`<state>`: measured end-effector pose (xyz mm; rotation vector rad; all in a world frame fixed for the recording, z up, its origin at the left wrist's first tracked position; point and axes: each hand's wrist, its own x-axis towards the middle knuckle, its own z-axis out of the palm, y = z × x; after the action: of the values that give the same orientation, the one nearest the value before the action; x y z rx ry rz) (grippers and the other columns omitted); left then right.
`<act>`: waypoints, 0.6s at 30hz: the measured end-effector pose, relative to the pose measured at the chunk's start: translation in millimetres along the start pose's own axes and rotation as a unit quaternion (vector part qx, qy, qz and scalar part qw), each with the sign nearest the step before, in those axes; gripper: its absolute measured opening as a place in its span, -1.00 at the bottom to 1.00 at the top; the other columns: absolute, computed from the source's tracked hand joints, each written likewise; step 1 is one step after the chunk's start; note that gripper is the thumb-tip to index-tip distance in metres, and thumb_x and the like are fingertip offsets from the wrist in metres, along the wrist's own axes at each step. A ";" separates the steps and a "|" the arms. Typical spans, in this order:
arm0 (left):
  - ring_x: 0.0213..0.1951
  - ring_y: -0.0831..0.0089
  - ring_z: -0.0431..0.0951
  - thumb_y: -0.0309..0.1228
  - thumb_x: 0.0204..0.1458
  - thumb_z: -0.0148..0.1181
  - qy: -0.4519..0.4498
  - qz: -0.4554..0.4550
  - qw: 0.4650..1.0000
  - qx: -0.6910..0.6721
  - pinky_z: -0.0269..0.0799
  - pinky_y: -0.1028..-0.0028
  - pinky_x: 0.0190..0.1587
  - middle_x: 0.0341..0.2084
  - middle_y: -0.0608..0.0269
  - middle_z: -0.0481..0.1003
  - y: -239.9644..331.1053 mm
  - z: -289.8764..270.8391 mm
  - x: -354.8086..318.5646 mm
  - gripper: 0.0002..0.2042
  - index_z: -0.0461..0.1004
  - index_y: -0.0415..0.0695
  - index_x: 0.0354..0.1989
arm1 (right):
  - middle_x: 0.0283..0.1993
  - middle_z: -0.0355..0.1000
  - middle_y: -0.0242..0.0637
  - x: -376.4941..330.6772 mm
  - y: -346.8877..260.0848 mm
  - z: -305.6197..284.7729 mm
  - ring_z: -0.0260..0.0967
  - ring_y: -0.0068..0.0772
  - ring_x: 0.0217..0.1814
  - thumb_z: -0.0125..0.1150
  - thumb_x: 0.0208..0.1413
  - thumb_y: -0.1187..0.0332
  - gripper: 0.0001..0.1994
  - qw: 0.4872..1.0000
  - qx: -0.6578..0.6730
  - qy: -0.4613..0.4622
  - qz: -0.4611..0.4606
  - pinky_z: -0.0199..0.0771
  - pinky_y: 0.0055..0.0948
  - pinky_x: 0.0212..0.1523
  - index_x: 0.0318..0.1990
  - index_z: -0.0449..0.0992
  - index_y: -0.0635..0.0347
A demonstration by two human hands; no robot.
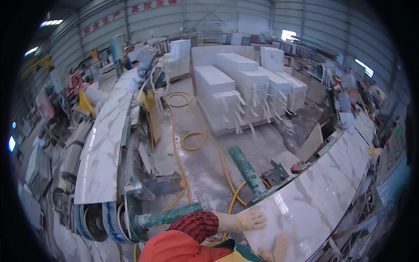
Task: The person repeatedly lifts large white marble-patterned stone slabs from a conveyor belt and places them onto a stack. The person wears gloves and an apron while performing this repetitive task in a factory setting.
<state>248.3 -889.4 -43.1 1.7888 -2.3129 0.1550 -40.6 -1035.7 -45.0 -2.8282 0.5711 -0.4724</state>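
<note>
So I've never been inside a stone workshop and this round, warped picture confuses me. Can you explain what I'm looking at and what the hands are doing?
The picture comes from a wide fisheye camera worn on a person's head, looking down, which is why straight edges bend. The person's own arms enter from the bottom edge. Both hands wear pale gloves. The left hand lies flat, fingers spread, on a long white marble slab with grey veins. The right hand rests on the same slab nearer the lower edge. Neither hand grips anything. A second marble slab lies on a machine to the left. Between them, yellow hoses snake over a wet concrete floor, and white stone blocks are stacked further back. Another person stands at the slab's far end.
</note>
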 end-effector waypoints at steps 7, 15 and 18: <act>0.40 0.04 0.30 -0.37 0.05 0.15 0.051 0.003 0.999 -0.005 0.17 0.09 0.45 0.39 0.06 0.32 -7.6 18.8 -4.5 -0.40 0.32 -0.01 0.35 | 0.49 0.21 0.25 19.9 -49.8 3.0 0.11 0.20 0.56 0.15 0.20 0.19 -0.38 0.982 -0.139 -0.129 -0.016 0.00 0.17 0.57 0.39 0.33 0.28; 0.45 0.04 0.23 -0.30 -0.15 0.37 0.112 0.000 0.993 -0.028 0.15 0.11 0.45 0.39 0.07 0.30 -6.5 11.3 -6.8 -0.25 0.32 -0.03 0.34 | 0.56 0.17 0.12 28.2 -66.7 3.7 0.08 -0.05 0.62 0.01 0.35 0.15 -0.42 0.956 -0.227 -0.187 -0.014 -0.01 0.10 0.59 0.45 0.27 0.19; 0.35 0.00 0.35 -0.35 -0.28 0.39 0.115 -0.055 0.991 -0.047 0.26 0.09 0.38 0.28 0.04 0.38 -3.3 -12.9 -33.4 -0.30 0.43 -0.04 0.20 | 0.64 0.03 0.03 27.8 -61.3 14.2 -0.08 -0.09 0.68 -0.01 0.30 0.09 -0.33 0.933 -0.259 -0.249 -0.003 -0.19 0.06 0.65 0.53 0.11 0.07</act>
<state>260.9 -856.1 -38.5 1.7469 -2.0258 0.2190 9.4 -989.8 -34.1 -3.2453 0.6471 0.4692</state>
